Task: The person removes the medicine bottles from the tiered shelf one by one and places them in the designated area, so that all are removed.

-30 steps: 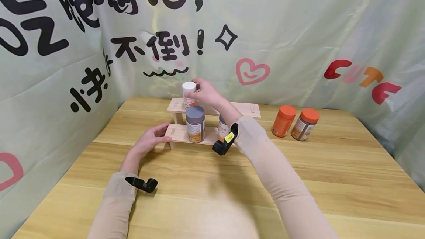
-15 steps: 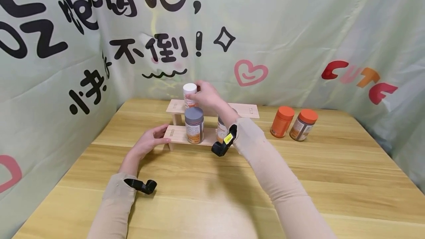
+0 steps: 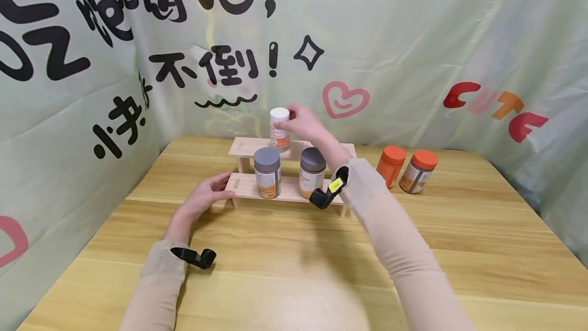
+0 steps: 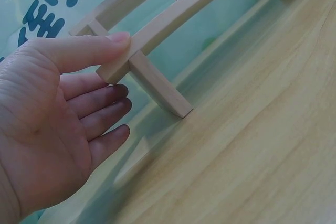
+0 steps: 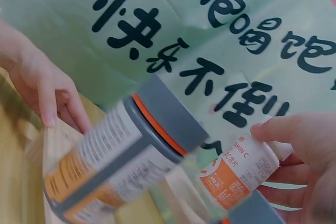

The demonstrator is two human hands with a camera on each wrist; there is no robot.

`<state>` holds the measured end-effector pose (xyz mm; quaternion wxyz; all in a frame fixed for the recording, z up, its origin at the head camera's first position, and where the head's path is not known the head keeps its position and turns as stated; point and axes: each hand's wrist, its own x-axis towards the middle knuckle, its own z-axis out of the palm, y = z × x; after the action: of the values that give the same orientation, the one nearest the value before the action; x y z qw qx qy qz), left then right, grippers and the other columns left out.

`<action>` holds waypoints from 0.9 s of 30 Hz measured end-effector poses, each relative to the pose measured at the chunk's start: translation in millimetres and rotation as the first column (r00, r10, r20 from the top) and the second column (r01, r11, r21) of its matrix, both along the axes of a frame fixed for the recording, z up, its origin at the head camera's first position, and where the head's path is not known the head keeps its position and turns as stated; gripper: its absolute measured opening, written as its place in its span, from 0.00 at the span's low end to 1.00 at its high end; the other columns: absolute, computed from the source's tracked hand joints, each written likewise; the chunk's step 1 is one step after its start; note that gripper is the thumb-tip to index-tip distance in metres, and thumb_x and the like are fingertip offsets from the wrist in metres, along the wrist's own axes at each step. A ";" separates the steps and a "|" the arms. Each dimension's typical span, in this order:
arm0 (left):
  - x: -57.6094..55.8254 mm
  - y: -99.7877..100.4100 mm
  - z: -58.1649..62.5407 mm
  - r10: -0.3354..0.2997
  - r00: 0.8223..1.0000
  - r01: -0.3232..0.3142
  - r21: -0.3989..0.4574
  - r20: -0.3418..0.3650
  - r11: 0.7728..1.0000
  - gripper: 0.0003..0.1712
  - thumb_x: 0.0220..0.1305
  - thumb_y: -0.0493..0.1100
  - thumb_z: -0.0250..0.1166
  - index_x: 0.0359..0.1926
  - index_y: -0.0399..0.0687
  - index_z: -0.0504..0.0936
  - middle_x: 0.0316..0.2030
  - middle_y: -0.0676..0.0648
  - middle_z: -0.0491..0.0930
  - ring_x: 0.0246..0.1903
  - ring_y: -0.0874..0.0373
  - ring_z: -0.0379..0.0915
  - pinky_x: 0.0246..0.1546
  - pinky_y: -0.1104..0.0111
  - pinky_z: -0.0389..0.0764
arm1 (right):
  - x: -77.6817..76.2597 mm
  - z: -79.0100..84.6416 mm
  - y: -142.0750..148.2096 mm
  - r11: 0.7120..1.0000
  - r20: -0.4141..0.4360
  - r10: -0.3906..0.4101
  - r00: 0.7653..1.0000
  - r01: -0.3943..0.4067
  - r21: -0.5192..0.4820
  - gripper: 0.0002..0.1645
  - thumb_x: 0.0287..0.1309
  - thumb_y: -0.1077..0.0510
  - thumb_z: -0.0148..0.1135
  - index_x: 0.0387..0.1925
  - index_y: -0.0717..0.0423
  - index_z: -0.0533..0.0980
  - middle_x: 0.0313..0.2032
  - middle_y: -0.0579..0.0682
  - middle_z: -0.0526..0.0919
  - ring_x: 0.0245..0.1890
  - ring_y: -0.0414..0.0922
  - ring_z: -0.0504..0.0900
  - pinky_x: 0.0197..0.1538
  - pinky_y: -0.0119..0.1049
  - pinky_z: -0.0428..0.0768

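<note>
My right hand (image 3: 304, 124) pinches a white vitamin C bottle (image 3: 279, 140) between thumb and fingers, upright over the upper board of a two-tier wooden rack (image 3: 289, 184). Whether its base touches that board I cannot tell. In the right wrist view the thumb lies across the bottle's (image 5: 231, 174) label. My left hand (image 3: 206, 197) holds the left end of the lower board. Its thumb presses the board's edge in the left wrist view, with the index finger behind the wood. Two grey-lidded jars stand on the lower board, one left (image 3: 268, 173), one right (image 3: 312, 172).
Two orange-lidded bottles, one all orange (image 3: 390, 166) and one with a pale label (image 3: 418, 171), stand on the wooden table (image 3: 275, 269) right of the rack. A printed cloth (image 3: 404, 55) hangs close behind.
My right hand has shifted the white bottle rightward along the upper tier. The right grey-lidded jar shows more fully. The left hand keeps its place on the rack.
</note>
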<state>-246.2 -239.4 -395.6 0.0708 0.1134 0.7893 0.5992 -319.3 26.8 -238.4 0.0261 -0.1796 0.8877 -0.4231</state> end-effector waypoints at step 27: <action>0.5 -0.5 -0.5 0.003 1.000 -0.003 0.003 -0.009 1.000 0.41 0.59 0.35 0.63 0.68 0.30 0.52 0.66 0.31 0.53 0.65 0.39 0.51 0.64 0.52 0.54 | 1.7 -0.1 115.8 0.990 -0.033 -0.135 0.990 0.134 -0.042 0.26 0.59 0.54 0.60 0.55 0.65 0.68 0.49 0.60 0.74 0.46 0.52 0.71 0.43 0.40 0.72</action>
<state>-245.8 -239.9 -396.1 0.0659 0.1151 0.7889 0.6001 -317.5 142.6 -238.5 -0.0219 -0.1272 0.8895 -0.4384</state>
